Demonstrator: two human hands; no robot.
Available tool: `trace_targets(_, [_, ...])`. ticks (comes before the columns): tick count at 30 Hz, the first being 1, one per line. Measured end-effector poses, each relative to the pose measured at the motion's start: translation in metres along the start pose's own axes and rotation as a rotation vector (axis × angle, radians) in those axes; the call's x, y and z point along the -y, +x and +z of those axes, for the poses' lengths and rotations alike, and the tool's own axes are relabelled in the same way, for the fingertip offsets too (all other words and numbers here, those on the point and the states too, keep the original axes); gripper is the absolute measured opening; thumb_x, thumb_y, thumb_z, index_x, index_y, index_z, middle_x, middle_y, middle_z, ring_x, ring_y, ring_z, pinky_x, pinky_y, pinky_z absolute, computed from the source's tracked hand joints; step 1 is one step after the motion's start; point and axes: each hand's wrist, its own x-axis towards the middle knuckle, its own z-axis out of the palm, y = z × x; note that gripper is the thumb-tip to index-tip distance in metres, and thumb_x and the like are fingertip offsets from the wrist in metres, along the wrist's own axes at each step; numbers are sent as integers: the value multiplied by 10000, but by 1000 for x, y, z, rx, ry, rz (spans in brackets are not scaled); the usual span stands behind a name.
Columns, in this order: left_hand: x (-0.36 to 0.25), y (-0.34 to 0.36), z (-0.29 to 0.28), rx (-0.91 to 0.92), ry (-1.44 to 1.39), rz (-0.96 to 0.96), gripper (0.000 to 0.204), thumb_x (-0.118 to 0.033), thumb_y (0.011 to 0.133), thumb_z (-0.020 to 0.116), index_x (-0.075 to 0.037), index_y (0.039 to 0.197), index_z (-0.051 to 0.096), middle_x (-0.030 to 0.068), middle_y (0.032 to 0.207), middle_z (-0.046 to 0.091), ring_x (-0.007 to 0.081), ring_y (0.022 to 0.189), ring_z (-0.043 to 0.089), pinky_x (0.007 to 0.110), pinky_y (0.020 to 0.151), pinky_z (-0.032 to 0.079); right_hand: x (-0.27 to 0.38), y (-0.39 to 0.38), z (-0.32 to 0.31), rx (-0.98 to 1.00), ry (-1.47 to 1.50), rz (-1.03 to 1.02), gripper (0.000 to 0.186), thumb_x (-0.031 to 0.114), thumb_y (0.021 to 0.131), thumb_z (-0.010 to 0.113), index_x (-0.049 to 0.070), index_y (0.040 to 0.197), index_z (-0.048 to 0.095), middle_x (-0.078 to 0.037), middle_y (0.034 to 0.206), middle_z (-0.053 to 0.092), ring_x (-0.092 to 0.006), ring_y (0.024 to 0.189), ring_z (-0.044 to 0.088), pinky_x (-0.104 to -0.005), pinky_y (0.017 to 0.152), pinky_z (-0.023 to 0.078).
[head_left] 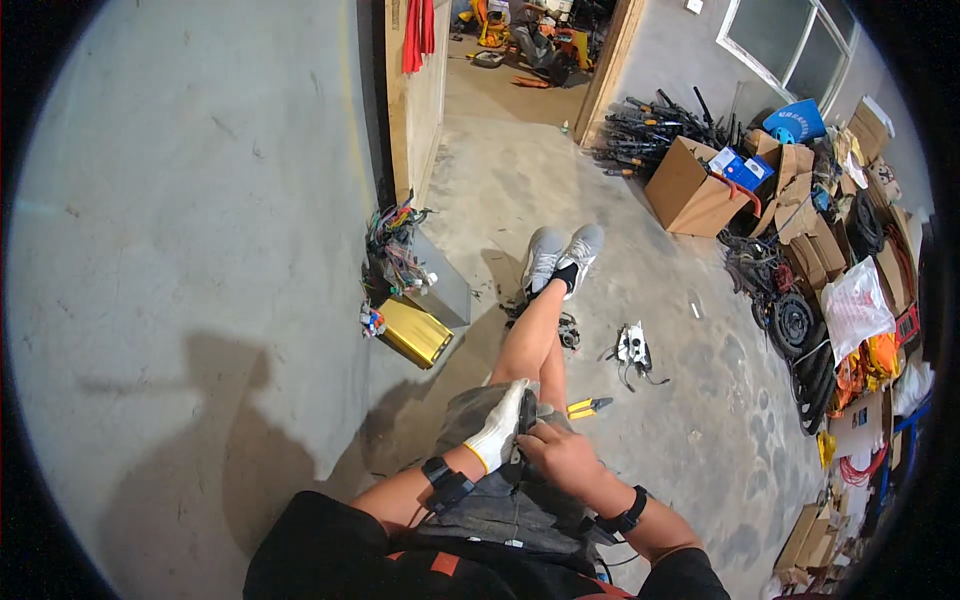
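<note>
My left hand (495, 435), in a white glove, is closed round a small dark elongated object (527, 410) over my lap, on grey shorts (520, 500). My bare right hand (562, 458) has its fingers curled against the same object's lower part, partly hiding it. Just beyond my right hand, yellow-handled pliers (586, 408) lie on the concrete floor. Further out is a white-and-black part with wires (633, 348). My stretched legs (530, 340) end in crossed grey shoes (565, 255), with dark metal parts (568, 332) on the floor beside them.
A wall (180, 200) is close on my left, with a gold case (415, 332), a grey case (440, 285) and wire bundles (395, 255). Boxes (690, 190), tyres (790, 325) and bags (855, 305) line the right. A doorway (520, 100) opens ahead.
</note>
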Motion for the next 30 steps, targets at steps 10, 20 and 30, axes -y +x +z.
trace_targets(10, [-1, -2, 8, -45, 27, 6, 438, -569, 1047, 453, -273, 1348, 569, 55, 1001, 730, 214, 782, 679, 381, 648, 550, -1, -1, 3, 64, 22, 93, 102, 126, 875, 596, 43, 927, 567, -135, 886, 594, -344, 788, 674, -459, 639, 560])
trace_targets(20, [1, 3, -1, -4, 24, -17, 375, -567, 1022, 521, -244, 1142, 666, 23, 858, 709, 194, 692, 652, 357, 583, 529, -7, 6, 1, 107, -47, -38, 118, 124, 886, 580, 19, 939, 571, -137, 895, 595, -358, 759, 674, -450, 633, 565])
trace_targets(30, [-2, -2, 4, 9, 20, -40, 354, -531, 1047, 496, -220, 1117, 652, 62, 953, 749, 213, 765, 694, 368, 639, 553, -4, -3, 0, 111, 136, 192, 196, 205, 925, 653, 78, 1073, 672, -148, 965, 668, -370, 857, 688, -460, 715, 569])
